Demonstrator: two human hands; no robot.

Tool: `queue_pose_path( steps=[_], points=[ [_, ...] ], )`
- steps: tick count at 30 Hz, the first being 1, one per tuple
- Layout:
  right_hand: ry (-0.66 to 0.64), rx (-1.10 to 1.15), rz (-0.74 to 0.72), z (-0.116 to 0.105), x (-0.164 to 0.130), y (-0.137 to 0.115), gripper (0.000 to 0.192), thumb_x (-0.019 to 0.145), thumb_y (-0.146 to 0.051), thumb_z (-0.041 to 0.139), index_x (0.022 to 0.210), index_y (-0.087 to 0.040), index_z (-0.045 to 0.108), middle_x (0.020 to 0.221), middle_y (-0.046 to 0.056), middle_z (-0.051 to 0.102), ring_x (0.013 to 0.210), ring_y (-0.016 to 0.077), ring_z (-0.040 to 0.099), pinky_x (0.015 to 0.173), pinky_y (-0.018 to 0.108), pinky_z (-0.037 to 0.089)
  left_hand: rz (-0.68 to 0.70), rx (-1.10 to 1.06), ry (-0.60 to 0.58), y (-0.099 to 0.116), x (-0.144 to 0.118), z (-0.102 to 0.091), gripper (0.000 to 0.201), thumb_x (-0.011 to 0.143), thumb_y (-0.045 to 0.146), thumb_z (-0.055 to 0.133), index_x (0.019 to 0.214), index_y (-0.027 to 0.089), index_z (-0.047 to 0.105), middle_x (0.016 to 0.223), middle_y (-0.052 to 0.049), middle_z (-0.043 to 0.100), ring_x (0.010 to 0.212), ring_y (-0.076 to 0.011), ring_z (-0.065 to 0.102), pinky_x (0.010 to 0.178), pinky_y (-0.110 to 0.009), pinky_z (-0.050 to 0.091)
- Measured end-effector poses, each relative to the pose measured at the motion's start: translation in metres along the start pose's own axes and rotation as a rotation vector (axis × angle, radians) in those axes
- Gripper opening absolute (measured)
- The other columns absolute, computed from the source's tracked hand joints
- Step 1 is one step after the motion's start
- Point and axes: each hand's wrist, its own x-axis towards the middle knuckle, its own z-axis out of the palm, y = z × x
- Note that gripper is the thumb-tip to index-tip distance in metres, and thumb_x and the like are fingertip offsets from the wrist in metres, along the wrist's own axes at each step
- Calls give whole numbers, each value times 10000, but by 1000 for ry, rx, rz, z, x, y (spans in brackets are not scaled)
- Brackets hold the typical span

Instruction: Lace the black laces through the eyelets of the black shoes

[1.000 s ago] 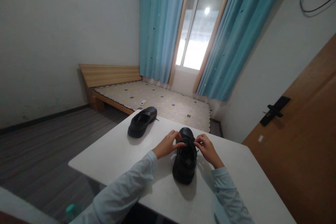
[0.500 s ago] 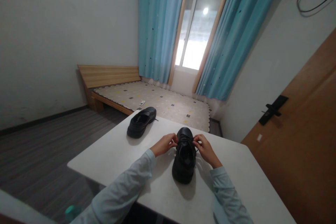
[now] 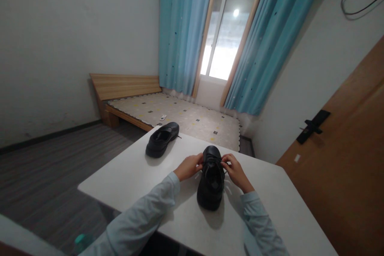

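A black lace-up shoe [image 3: 211,184] stands upright on the white table [image 3: 120,180], toe pointing away from me and its opening facing up. My left hand [image 3: 191,165] is closed at the left side of the shoe, fingertips pinched against the lacing; just what lies between them is partly hidden. On the other side, my right hand [image 3: 234,170] pinches the shoelace [image 3: 222,162] between thumb and finger, next to the eyelets. The second black shoe [image 3: 162,140] rests apart from both hands at the table's far left edge, with a lace end sticking out to its right.
Beyond the table is a wooden bed [image 3: 126,86] with a patterned mattress [image 3: 186,114] and a small white object [image 3: 163,117] on it. Blue curtains [image 3: 186,28] frame the window. A brown door [image 3: 339,160] stands at the right. Something green [image 3: 81,242] is low at left.
My left hand has shifted slightly right, its fingers closer against the shoe's side. The right hand keeps its pinch in nearly the same place, and both shoes stay put.
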Motion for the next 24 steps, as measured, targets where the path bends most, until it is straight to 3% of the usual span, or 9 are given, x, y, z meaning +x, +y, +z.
queue_pose_path(
  steps=[9,15,24],
  points=[
    [9,15,-10,2,-1,-3,98,796,-265,524,727,-197,535,891,56,525,845,193,526,660,305,482,-15,-60,66,2,1,2,60,779,165,486,825,185,452,735,9,571,670,-136,541,593,-217,368],
    [18,15,-3,3,0,-1,100,790,-265,521,721,-194,533,890,63,529,846,199,531,639,306,488,-10,-213,255,6,4,-7,37,779,148,449,774,185,453,699,35,532,664,-106,512,681,-230,428],
    [55,88,42,-2,0,4,173,788,-365,556,767,-194,576,899,63,562,801,192,553,612,315,519,129,-276,82,14,-1,-9,94,706,111,535,784,159,555,745,10,590,702,-114,545,687,-225,438]
  ],
)
